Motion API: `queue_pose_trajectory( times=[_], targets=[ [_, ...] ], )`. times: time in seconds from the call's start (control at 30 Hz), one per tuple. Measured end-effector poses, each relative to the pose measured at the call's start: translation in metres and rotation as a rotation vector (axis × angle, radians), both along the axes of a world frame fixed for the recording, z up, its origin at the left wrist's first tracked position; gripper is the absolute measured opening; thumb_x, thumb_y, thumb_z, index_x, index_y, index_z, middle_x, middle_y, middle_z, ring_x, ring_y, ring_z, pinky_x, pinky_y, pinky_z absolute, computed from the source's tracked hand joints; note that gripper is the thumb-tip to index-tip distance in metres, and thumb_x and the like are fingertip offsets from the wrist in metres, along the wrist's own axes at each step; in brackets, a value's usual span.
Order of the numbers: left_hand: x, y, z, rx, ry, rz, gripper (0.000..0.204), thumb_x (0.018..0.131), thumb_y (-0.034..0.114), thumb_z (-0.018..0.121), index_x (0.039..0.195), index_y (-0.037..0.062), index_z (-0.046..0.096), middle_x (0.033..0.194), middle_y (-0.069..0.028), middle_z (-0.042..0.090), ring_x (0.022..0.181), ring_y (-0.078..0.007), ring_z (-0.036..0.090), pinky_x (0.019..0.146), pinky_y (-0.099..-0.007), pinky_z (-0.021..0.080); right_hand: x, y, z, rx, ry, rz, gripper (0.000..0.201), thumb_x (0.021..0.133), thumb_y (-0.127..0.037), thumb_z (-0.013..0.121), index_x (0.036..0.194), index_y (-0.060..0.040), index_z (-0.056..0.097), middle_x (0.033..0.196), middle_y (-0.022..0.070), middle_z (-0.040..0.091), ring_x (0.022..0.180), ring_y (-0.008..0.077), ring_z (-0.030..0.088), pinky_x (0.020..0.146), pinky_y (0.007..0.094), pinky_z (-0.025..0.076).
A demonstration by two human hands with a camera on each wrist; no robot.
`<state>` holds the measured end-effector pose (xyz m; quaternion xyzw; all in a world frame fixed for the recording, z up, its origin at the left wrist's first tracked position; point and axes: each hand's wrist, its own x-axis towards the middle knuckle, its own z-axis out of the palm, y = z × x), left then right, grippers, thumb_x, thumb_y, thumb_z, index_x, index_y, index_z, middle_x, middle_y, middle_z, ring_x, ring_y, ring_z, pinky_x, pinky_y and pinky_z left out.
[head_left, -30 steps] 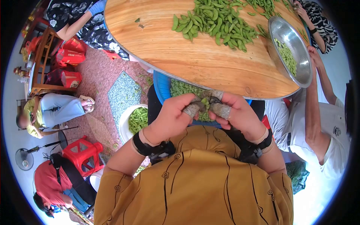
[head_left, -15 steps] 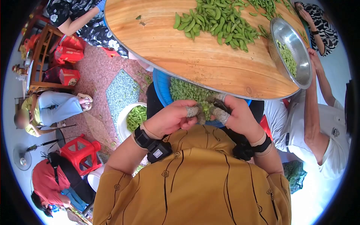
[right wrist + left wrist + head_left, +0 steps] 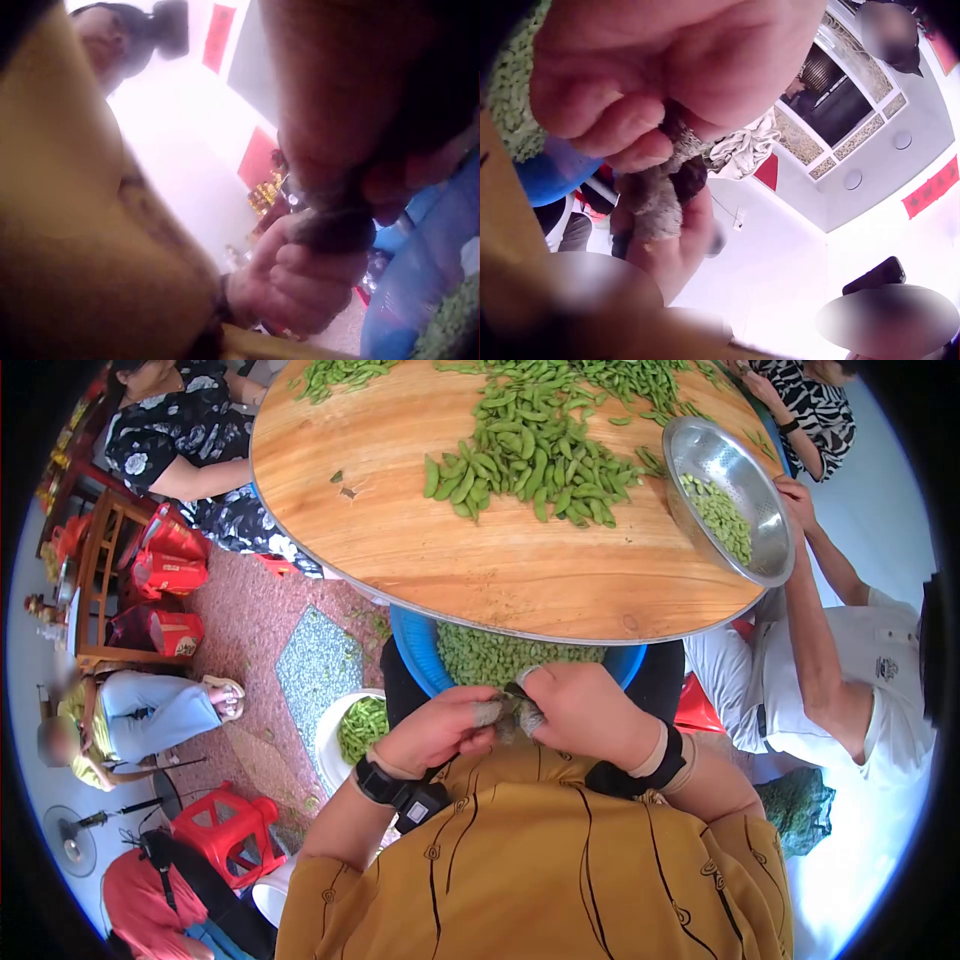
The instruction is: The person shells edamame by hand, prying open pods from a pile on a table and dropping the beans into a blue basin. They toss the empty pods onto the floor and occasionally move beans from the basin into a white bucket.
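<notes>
Two hands meeting close to the chest, just below the blue basin (image 3: 415, 645): left hand (image 3: 435, 728) and right hand (image 3: 580, 710), taped fingertips (image 3: 488, 712) pressed together over something small. From the head view, impossible to tell what sits between them, so the pod itself hidden. From the left wrist view, fingers (image 3: 622, 131) curled tight, a grey wrapped thumb (image 3: 656, 202) of the other hand touching them, still no green visible in the pinch. From the right wrist view, mostly blur and yellow shirt; left hand (image 3: 304, 277) curled opposite, a dark wrapped fingertip (image 3: 334, 229) against it, basin edge (image 3: 420, 300) low at the right. Both hands narrow and closed in a pinch, contents not clear enough to name.

Directly above the hands, the basin heaped with shelled beans (image 3: 500, 655), tucked half under the round wooden table (image 3: 480, 560). On the table, beyond the basin, a loose pile of pods (image 3: 530, 460); to the right of the basin, at the table edge, a steel bowl (image 3: 765, 530) with beans inside, tilted. Left of the basin, on the floor, a white bucket (image 3: 330, 710) holding pods. Further left, a red stool (image 3: 225, 830). Right of the basin, another person's arm (image 3: 820, 630) reaching up to the bowl. Table edge between the hands and the pod pile.
</notes>
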<state>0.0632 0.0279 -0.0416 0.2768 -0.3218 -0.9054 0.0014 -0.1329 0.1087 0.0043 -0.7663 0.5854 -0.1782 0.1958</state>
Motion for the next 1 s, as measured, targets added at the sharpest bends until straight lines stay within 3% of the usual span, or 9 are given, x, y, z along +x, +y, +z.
queue_pose_trajectory(
  times=[0.07,0.13,0.17,0.23,0.33,0.4,0.53,0.87,1.0],
  targets=[
    [0.011,-0.004,0.004,-0.099,-0.048,-0.009,0.017,0.095,0.017,0.051,0.093,0.0024,0.058,0.067,0.0018,0.049,0.052,-0.0069,0.039,0.047,-0.0205,0.029,-0.002,0.001,-0.007,0.018,0.010,0.005,0.020,0.065,-0.013,0.065,0.083,-0.0043,0.059,0.075,0.0144,0.057,0.073,0.0332,0.061,0.062,0.0429,0.049],
    [0.027,-0.009,0.012,-0.563,-0.303,-0.146,0.023,0.088,0.024,0.061,0.081,0.0027,0.059,0.062,-0.0022,0.054,0.053,-0.0126,0.051,0.048,-0.0259,0.039,-0.008,-0.001,-0.007,0.038,0.021,0.019,0.019,0.068,-0.014,0.064,0.084,-0.0044,0.059,0.077,0.0147,0.058,0.073,0.0337,0.060,0.063,0.0433,0.049],
    [0.039,-0.010,0.009,-0.563,-0.302,-0.141,0.023,0.088,0.024,0.061,0.081,0.0027,0.059,0.062,-0.0022,0.054,0.053,-0.0126,0.051,0.048,-0.0259,0.039,-0.013,-0.004,0.000,0.008,-0.077,0.016,0.017,0.072,-0.014,0.063,0.086,-0.0042,0.060,0.078,0.0162,0.059,0.074,0.0352,0.060,0.063,0.0446,0.049],
    [0.067,-0.009,-0.004,-1.664,-0.684,-0.492,0.021,0.079,0.023,0.066,0.077,0.0030,0.059,0.066,-0.0127,0.061,0.062,-0.0278,0.062,0.056,-0.0379,0.047,-0.026,-0.014,0.017,0.002,-0.178,-0.105,0.015,0.079,-0.016,0.061,0.089,-0.0039,0.060,0.080,0.0196,0.061,0.074,0.0380,0.060,0.065,0.0468,0.048],
    [0.096,-0.002,-0.027,-1.704,-0.986,-0.389,0.019,0.074,0.020,0.067,0.079,0.0038,0.059,0.071,-0.0206,0.061,0.072,-0.0384,0.061,0.063,-0.0467,0.048,-0.064,-0.048,0.031,-0.017,0.057,-0.457,0.021,0.082,-0.020,0.061,0.091,-0.0018,0.059,0.082,0.0239,0.062,0.075,0.0411,0.061,0.067,0.0477,0.049],
    [0.093,-0.004,-0.022,-1.667,-0.919,-0.356,0.019,0.075,0.019,0.067,0.080,0.0035,0.058,0.071,-0.0200,0.061,0.072,-0.0390,0.061,0.063,-0.0466,0.048,-0.095,-0.074,0.020,-0.172,0.090,-0.632,0.026,0.081,-0.022,0.063,0.092,0.0003,0.058,0.083,0.0243,0.062,0.076,0.0410,0.061,0.068,0.0475,0.049],
    [0.068,-0.005,-0.008,-1.565,-0.780,-0.304,0.020,0.075,0.019,0.066,0.083,0.0030,0.056,0.075,-0.0192,0.061,0.075,-0.0388,0.061,0.064,-0.0460,0.048,-0.116,-0.107,-0.004,-0.338,0.118,-0.621,0.027,0.079,-0.021,0.065,0.091,0.0021,0.057,0.081,0.0244,0.061,0.077,0.0409,0.060,0.068,0.0478,0.049],
    [-0.003,-0.011,0.025,-1.478,-0.333,-0.120,0.013,0.077,0.011,0.058,0.083,0.0004,0.055,0.075,-0.0206,0.056,0.068,-0.0398,0.057,0.059,-0.0426,0.045,-0.066,-0.092,0.004,-0.246,-0.076,-0.472,0.026,0.072,-0.020,0.073,0.081,0.0004,0.059,0.079,0.0204,0.060,0.075,0.0386,0.058,0.068,0.0454,0.046],
    [-0.031,-0.018,0.044,-1.465,-0.195,0.029,0.013,0.081,0.010,0.057,0.087,-0.0013,0.055,0.074,-0.0194,0.056,0.066,-0.0358,0.057,0.059,-0.0384,0.046,-0.068,-0.083,0.005,-0.203,-0.176,-0.585,0.026,0.073,-0.020,0.074,0.082,0.0000,0.061,0.079,0.0181,0.061,0.071,0.0356,0.059,0.065,0.0402,0.048]
  ],
)
